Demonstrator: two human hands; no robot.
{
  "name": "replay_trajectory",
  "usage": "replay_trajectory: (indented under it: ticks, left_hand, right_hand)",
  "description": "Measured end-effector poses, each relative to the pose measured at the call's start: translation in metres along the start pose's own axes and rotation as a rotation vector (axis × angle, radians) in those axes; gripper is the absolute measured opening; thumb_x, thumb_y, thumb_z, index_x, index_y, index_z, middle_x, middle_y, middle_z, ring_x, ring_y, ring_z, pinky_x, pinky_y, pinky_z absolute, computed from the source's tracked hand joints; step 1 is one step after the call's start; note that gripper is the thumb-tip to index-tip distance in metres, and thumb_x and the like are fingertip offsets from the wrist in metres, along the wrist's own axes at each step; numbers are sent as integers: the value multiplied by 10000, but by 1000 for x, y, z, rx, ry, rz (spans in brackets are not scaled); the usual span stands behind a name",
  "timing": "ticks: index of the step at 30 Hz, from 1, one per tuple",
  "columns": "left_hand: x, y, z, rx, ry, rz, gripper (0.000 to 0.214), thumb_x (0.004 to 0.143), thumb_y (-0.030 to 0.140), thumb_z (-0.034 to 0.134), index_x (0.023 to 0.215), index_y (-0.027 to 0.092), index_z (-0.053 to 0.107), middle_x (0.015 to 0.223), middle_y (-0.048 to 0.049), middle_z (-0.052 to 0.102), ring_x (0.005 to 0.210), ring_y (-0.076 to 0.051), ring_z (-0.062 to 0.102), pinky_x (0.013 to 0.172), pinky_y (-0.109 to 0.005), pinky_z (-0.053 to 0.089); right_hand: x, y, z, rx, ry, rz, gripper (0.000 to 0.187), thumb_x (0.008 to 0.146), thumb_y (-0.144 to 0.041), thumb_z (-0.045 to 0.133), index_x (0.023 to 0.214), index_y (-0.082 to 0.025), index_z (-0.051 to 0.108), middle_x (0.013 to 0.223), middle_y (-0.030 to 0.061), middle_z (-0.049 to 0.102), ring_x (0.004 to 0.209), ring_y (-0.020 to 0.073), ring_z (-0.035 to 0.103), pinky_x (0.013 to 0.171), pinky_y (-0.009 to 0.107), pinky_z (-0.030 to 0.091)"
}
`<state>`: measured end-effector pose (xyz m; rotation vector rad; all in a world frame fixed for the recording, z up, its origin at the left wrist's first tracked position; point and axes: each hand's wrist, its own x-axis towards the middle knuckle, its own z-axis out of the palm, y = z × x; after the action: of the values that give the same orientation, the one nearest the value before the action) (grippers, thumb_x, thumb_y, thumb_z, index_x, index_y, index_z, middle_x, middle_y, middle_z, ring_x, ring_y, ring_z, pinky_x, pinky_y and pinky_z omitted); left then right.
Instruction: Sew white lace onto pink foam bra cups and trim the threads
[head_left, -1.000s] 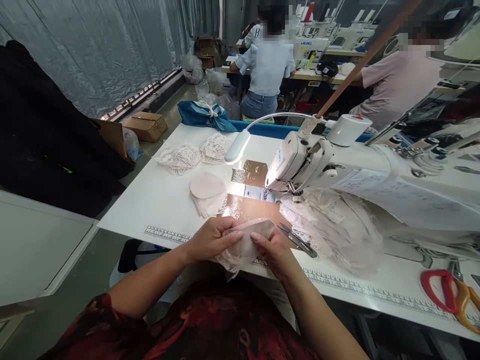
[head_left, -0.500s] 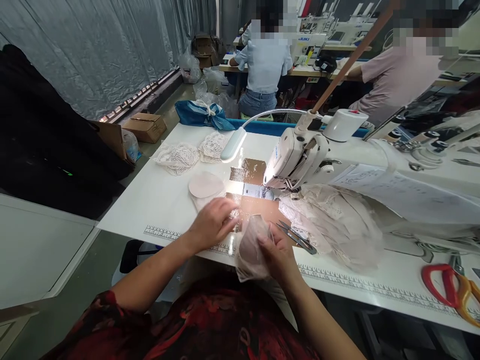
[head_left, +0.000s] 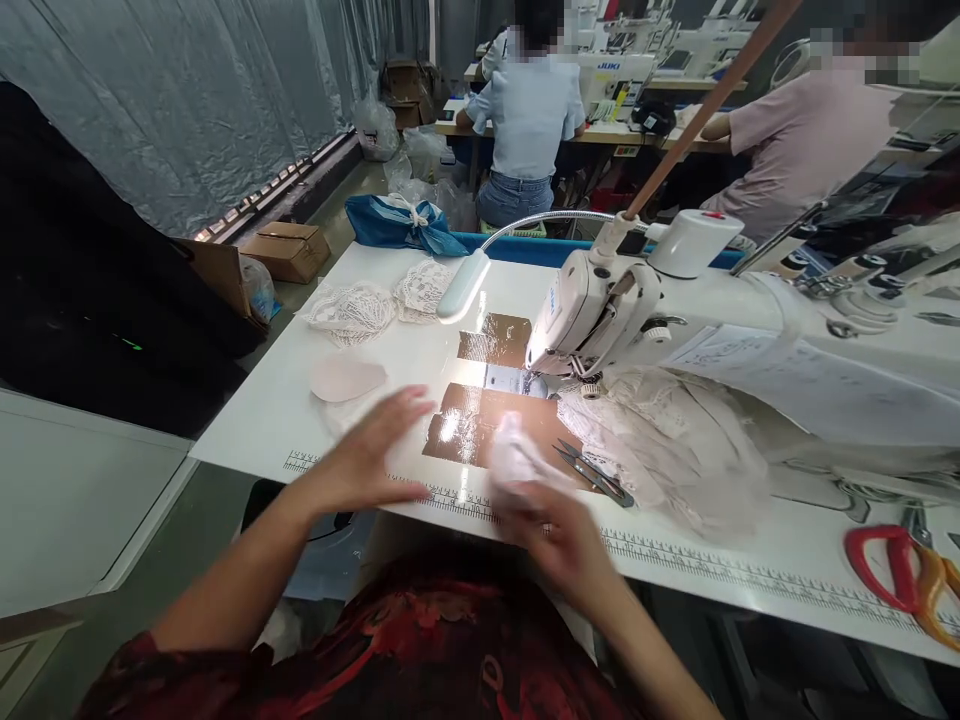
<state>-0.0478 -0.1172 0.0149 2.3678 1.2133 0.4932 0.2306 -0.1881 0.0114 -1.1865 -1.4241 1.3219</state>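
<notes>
My left hand (head_left: 375, 450) hovers over the table's front left part with thumb and fingers spread and nothing between them. Just beyond it lies a pale pink fabric cup piece (head_left: 346, 380), with sheer cloth under it. My right hand (head_left: 555, 530) is closed on another pale pink piece, a sheer fabric cup (head_left: 517, 450), blurred by motion, in front of the sewing machine (head_left: 592, 310). Thread snips (head_left: 594, 474) lie right of that hand, beside a heap of pale lace fabric (head_left: 667, 440).
Two lace cups (head_left: 352, 312) lie at the back left. A lamp (head_left: 463, 285) arches over brown tape (head_left: 461, 425) on the table. Red and orange-handled scissors (head_left: 889, 570) lie at the right. Two people sit at machines beyond.
My left hand has moved left and its fingers have spread. The cup piece near it has shifted left. The fabric in my right hand has swung and changed shape.
</notes>
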Motion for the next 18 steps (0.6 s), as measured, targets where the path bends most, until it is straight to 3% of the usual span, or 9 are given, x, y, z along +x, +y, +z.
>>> replay_trajectory:
  ticks: [2, 3, 5, 8, 10, 13, 15, 16, 18]
  left_hand:
    - [10, 20, 10, -217, -186, 163, 827, 727, 467, 718, 1432, 228, 356, 1318, -117, 539, 1183, -264, 527, 990, -377, 444]
    - [13, 25, 14, -294, -247, 184, 706, 777, 402, 678, 1406, 233, 405, 1175, -87, 629, 1029, -219, 610, 895, -319, 490]
    - [16, 23, 19, -338, -165, 84, 461, 840, 325, 594, 1286, 214, 548, 990, -56, 686, 860, -181, 639, 785, -270, 497]
    - [12, 12, 24, -390, 67, -167, 262, 868, 348, 552, 1003, 171, 690, 902, -68, 692, 830, -194, 625, 740, -274, 481]
    - [9, 12, 29, -668, 15, -228, 326, 887, 419, 526, 997, 160, 691, 887, -80, 687, 799, -196, 628, 708, -279, 484]
    - [10, 28, 39, -1217, -245, -55, 621, 855, 547, 543, 1370, 209, 462, 1070, -135, 649, 803, -206, 652, 740, -330, 507]
    - [13, 39, 44, -1384, -364, 75, 851, 789, 578, 620, 1485, 290, 225, 1251, -165, 550, 850, -210, 653, 779, -358, 511]
    - [15, 43, 46, -1410, -379, 98, 908, 765, 572, 651, 1493, 327, 166, 1313, -168, 496, 842, -196, 648, 766, -347, 514]
    - [18, 43, 48, -1375, -262, 48, 903, 752, 526, 685, 1482, 367, 177, 1375, -156, 423, 779, -140, 619, 685, -279, 511]
  right_hand:
    - [21, 6, 18, -154, -233, -135, 83, 823, -258, 587, 831, -249, 669, 782, 19, 676, 714, 186, 598, 660, 306, 460]
    - [26, 6, 21, -188, -215, -201, 64, 811, -225, 584, 813, -244, 645, 792, 18, 667, 716, 180, 593, 657, 299, 457]
    - [26, 4, 16, -241, -30, -291, 70, 753, -182, 619, 775, -243, 594, 788, 14, 639, 708, 176, 573, 621, 287, 440]
    - [22, 2, -4, -303, 310, -274, 128, 722, -203, 664, 713, -247, 544, 751, 16, 599, 695, 178, 536, 599, 291, 415]
    - [25, 5, -10, -299, 370, -170, 122, 750, -267, 667, 715, -245, 552, 746, 17, 596, 691, 173, 522, 607, 293, 411]
    - [33, 15, -3, -109, 125, 36, 138, 752, -348, 684, 774, -234, 610, 763, 9, 612, 683, 164, 528, 601, 285, 419]
    - [37, 21, 6, 122, -53, 185, 198, 732, -391, 701, 833, -230, 645, 755, 6, 627, 670, 169, 548, 586, 288, 430]
    - [38, 23, 10, 235, -95, 254, 236, 714, -408, 714, 860, -231, 657, 741, 5, 635, 655, 172, 557, 574, 291, 433]
    - [39, 25, 14, 400, -99, 341, 307, 671, -437, 742, 893, -235, 677, 726, 8, 654, 633, 183, 574, 553, 301, 440]
